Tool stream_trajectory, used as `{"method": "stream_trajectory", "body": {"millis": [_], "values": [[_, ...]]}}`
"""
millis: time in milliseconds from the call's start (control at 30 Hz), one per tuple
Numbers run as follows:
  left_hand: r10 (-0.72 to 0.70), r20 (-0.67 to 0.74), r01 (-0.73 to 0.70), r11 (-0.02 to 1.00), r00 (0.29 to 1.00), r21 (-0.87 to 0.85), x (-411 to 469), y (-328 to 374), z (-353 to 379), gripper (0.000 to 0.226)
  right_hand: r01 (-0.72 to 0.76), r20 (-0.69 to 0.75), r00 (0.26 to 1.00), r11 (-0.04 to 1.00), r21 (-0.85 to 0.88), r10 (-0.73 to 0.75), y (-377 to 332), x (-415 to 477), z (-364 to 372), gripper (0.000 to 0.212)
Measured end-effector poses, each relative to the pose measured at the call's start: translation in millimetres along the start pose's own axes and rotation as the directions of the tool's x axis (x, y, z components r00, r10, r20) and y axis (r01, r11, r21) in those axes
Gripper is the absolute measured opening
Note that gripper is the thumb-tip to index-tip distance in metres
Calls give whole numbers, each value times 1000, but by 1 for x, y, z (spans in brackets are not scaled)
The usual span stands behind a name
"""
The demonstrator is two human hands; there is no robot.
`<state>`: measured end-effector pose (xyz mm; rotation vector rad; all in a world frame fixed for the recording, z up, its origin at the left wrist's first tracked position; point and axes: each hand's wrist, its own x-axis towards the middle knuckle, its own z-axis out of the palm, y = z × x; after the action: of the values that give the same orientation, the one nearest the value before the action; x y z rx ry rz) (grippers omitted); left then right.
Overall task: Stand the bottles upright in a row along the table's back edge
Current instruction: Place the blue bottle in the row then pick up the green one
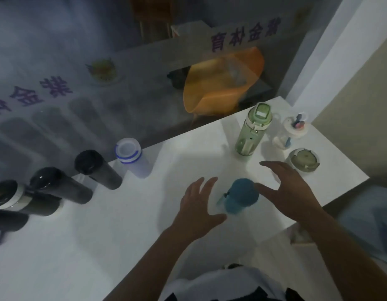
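Reaching in from both sides, the person's two hands close around a small blue bottle that stands near the front of the white surface. The left hand is open, fingers spread, just beside the bottle and not touching it as far as I can see. The right hand is open too, its thumb close to the blue cap, holding nothing. So neither grip has the bottle yet.

Far off past the left hand, a row already stands along the back edge: three dark bottles, then a white bottle with a blue ring. Beyond the right hand stand a green bottle, a small clear bottle and a round green lid.

I think this step is picking up the blue bottle. Next, the hands need to squeeze it gently, lift it and set it upright next to the white one.
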<state>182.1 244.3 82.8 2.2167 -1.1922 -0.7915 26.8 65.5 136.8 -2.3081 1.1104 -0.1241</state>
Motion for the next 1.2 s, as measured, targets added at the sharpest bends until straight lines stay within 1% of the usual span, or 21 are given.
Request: {"method": "stream_trajectory", "body": {"millis": [133,200,267,333,400,533,600,700,800,900,967,1067,1200], "values": [[38,0,-37,997,999,70,38,40,36,98,130,3,992,991,8,-130,29,30,-10,60],[30,19,-33,986,999,162,51,57,48,98,162,46,985,985,61,-165,40,41,-11,63],[10,40,-20,964,999,264,59,70,52,92,167,115,977,980,111,-180,47,49,-13,63],[-2,44,-12,948,999,319,63,75,52,82,198,174,960,970,140,-221,52,54,-13,62],[-52,50,35,953,997,302,62,75,47,75,220,217,943,962,160,-252,55,59,-13,62],[-217,31,209,963,976,171,60,61,15,75,241,288,910,947,214,-297,57,67,-7,61],[-281,11,276,950,960,146,62,48,-6,72,259,325,887,936,239,-329,57,69,-3,61],[-349,-81,358,916,934,179,75,29,-36,68,264,370,860,928,264,-350,59,71,4,60],[-394,-178,424,886,902,188,95,16,-62,69,249,407,848,933,261,-341,67,69,11,59],[-413,-274,454,885,869,107,116,1,-84,70,216,415,855,940,264,-312,78,63,14,57],[-421,-314,463,884,851,70,127,-9,-94,71,181,424,861,948,260,-281,85,59,16,56],[-418,-333,471,877,845,97,142,-18,-106,71,126,436,869,956,264,-235,93,54,17,55],[-422,-325,477,872,846,111,154,-26,-115,69,98,444,871,960,260,-210,101,49,19,54]]}}
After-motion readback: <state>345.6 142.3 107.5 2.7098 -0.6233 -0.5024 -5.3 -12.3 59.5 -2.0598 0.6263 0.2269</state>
